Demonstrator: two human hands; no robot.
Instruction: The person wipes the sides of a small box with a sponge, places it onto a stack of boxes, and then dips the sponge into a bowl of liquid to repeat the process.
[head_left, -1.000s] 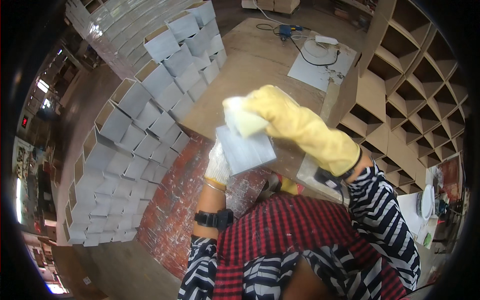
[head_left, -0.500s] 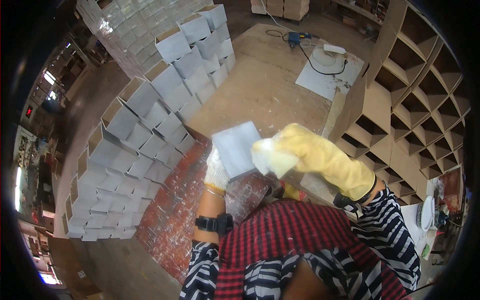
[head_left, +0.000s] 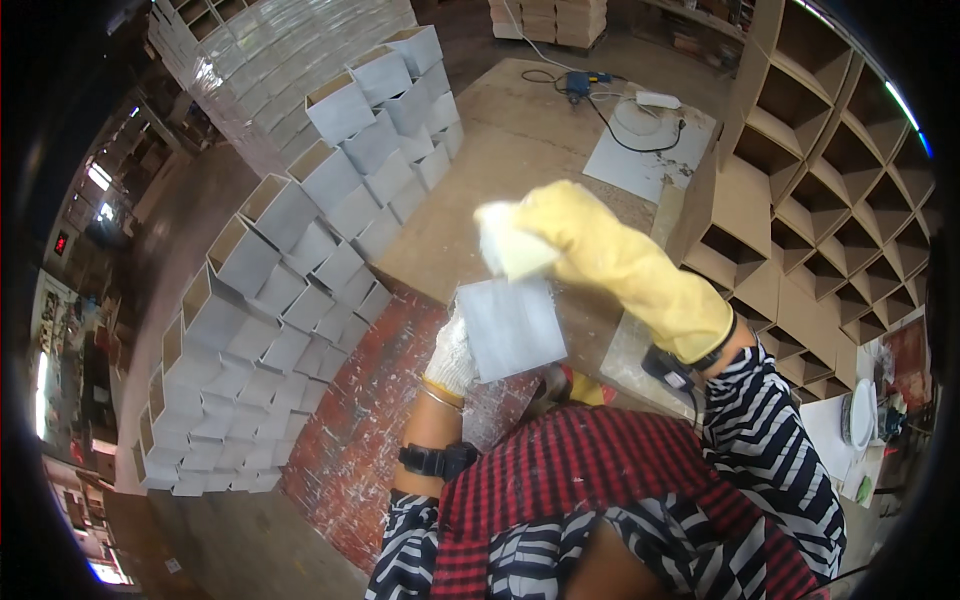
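My left hand (head_left: 452, 358), in a white knit glove, grips a square, grey-white painted box (head_left: 513, 332) by its left side. Part of that hand is hidden behind the box, whose flat face is turned up toward me. My right hand (head_left: 575, 225) wears a long yellow rubber glove. In it is a pale, whitish sponge (head_left: 518, 252), pressed between the fingers at the far edge of the box. Motion blurs the sponge slightly, and whether it touches the box I cannot tell.
Grey-painted open boxes (head_left: 280, 215) are stacked like a wall on the left. Unpainted brown boxes (head_left: 745, 215) rise on the right. A brown board (head_left: 480, 170) lies ahead, with a blue power tool (head_left: 578, 84) and its cable. A paint-flecked red surface (head_left: 345, 440) lies below.
My right hand and the sponge have moved up and left, from the box's right side to its far edge. The box has shifted right and slightly nearer, with my left hand on it.
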